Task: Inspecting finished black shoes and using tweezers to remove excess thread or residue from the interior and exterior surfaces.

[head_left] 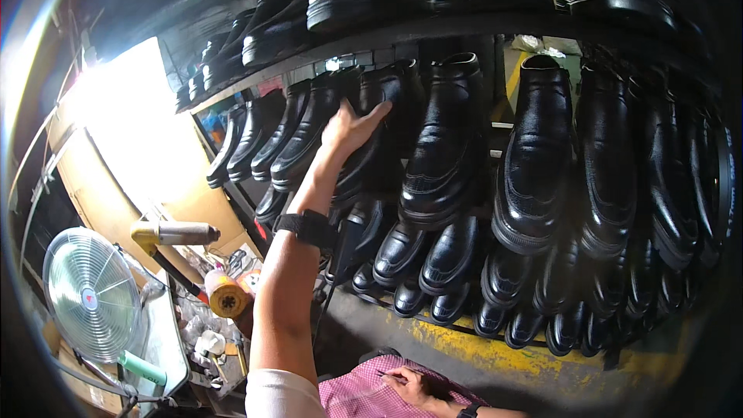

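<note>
My left hand (352, 130) reaches up to a rack of shoes, its thumb and a finger spread apart in front of a black ankle boot (373, 143). The other fingers are partly lost against the dark leather, and I cannot tell how firmly the hand touches it. Shiny black boots hang toe-down on both sides, among them a large boot (445, 135) just right of the hand. Low in the view, my right hand (410, 387) rests on a pink checked cloth (356, 388) with its fingers bent. A small dark tip shows at those fingertips; its kind is unclear.
A shelf bar (433, 27) carrying more black shoes crosses above. Lower rows of shoes (449, 255) hang beneath. On the left stand a round fan (91, 294), a yellow-handled tool (174, 234) and a cluttered bench. Worn yellow paint (480, 352) marks the floor.
</note>
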Demonstrator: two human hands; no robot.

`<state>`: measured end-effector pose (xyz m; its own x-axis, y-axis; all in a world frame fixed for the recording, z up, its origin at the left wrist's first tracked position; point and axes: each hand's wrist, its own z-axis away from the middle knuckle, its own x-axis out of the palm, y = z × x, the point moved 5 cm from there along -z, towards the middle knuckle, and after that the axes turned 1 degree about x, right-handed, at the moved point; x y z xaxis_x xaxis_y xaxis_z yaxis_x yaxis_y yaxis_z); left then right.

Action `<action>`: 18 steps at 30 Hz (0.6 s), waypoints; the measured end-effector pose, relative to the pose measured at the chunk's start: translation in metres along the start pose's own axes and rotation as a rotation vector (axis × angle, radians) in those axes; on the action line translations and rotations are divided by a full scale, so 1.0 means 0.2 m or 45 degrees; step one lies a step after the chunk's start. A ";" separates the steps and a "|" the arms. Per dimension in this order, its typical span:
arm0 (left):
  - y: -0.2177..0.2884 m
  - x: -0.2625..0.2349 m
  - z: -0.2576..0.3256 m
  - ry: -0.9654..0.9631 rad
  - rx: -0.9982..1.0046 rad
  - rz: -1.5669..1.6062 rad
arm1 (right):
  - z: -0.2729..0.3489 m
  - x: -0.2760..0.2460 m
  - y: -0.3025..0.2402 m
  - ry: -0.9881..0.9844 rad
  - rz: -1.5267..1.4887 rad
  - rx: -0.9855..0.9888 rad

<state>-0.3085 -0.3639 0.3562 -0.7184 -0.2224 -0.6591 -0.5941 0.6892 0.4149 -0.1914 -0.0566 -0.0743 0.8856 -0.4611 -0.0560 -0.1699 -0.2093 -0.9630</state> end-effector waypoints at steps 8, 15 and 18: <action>-0.10 -0.29 0.21 -0.007 -0.292 0.079 | 0.02 -0.02 0.14 -0.070 -0.309 0.152; -0.47 -0.68 1.05 0.100 -0.767 0.679 | -0.19 -0.11 -0.15 -0.094 -0.651 0.385; -0.56 -0.75 1.44 0.222 -0.871 1.014 | -0.29 -0.08 -0.36 -0.083 -0.566 0.389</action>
<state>-0.0302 -0.2089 0.2294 -0.9994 -0.0110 0.0343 0.0321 0.1576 0.9870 -0.2187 -0.0842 0.0120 0.8700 -0.3290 0.3671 0.3518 -0.1074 -0.9299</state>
